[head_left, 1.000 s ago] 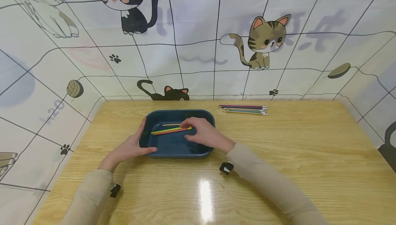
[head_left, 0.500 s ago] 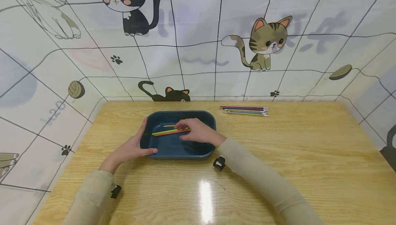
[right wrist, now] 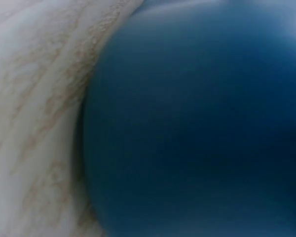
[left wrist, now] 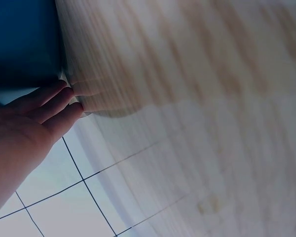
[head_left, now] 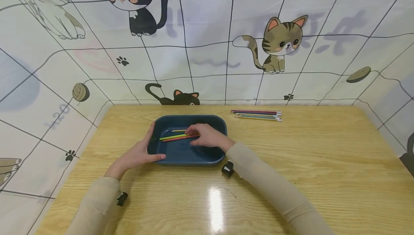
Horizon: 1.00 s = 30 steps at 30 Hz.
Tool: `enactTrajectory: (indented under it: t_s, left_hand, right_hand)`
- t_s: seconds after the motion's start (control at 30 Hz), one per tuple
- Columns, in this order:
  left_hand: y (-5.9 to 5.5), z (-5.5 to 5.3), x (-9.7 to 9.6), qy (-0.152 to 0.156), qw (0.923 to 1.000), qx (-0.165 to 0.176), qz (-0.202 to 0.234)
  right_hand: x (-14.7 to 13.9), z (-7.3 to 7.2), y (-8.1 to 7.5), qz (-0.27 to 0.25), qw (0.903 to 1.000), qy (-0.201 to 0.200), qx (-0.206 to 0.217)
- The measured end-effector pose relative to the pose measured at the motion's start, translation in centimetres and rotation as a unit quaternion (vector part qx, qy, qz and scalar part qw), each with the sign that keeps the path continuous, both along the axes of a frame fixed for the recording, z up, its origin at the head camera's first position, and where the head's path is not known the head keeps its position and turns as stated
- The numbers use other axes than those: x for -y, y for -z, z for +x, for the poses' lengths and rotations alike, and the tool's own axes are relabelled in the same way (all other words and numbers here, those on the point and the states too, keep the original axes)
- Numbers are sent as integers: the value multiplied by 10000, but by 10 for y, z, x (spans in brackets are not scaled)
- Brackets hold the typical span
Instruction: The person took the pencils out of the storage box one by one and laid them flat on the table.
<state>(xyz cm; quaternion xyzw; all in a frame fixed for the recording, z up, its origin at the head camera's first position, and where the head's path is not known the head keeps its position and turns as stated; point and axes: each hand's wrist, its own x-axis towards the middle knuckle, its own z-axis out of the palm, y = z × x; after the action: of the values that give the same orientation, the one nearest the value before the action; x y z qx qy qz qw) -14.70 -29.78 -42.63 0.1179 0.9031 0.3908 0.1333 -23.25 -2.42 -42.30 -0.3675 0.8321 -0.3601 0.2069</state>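
Observation:
My left hand (head_left: 137, 154) rests against the left end of a dark blue tray (head_left: 187, 162). Its thumb lies along the front rim and its straight fingers along the left wall, also seen in the left wrist view. Over the tray's inside is my right hand (head_left: 208, 136), fingers bent down at the pencils and thumb held apart from them. A yellow-green pencil (head_left: 171, 137) and an orange-red pencil (head_left: 176, 139) lie side by side, their right ends under the fingers. Behind them lies another thin pencil (head_left: 178, 130), partly hidden. The right wrist view shows only the tray's blue outer wall (right wrist: 187, 123) and table.
Several pencils (head_left: 258, 115) with white ends lie side by side on the wooden table (head_left: 307, 163), right of the tray near the back edge. A white sheet (head_left: 207, 59) printed with cats and grid lines rises behind and at the sides.
My right hand has moved a little left and inward over the tray, its fingers now closer around the pencils' right part. The left hand and the tray keep their place.

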Motion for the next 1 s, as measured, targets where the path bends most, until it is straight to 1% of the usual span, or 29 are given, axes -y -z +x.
enactTrajectory:
  t_s: [0.3, 0.43, 0.6, 0.7, 0.83, 1.0]
  left_hand:
    - [0, 0, -1, -13, 10000, -13, -1]
    - [0, -1, 0, 1, 10000, -20, 9]
    - [0, 0, -1, -11, 10000, 8, 36]
    - [0, 0, -1, -15, 10000, 1, 49]
    - [2, 0, 0, -8, 10000, -13, 36]
    - [4, -1, 1, -22, 10000, 5, 31]
  right_hand:
    - [-1, -1, 2, 47, 9998, -192, -97]
    - [-2, -1, 2, 0, 9999, -149, -38]
    - [-2, 0, 1, -39, 10000, 58, -24]
    - [-2, 1, 0, 116, 9997, 140, -165]
    - [-1, 1, 2, 405, 9986, 62, -324]
    - [1, 1, 4, 572, 9975, -8, -414]
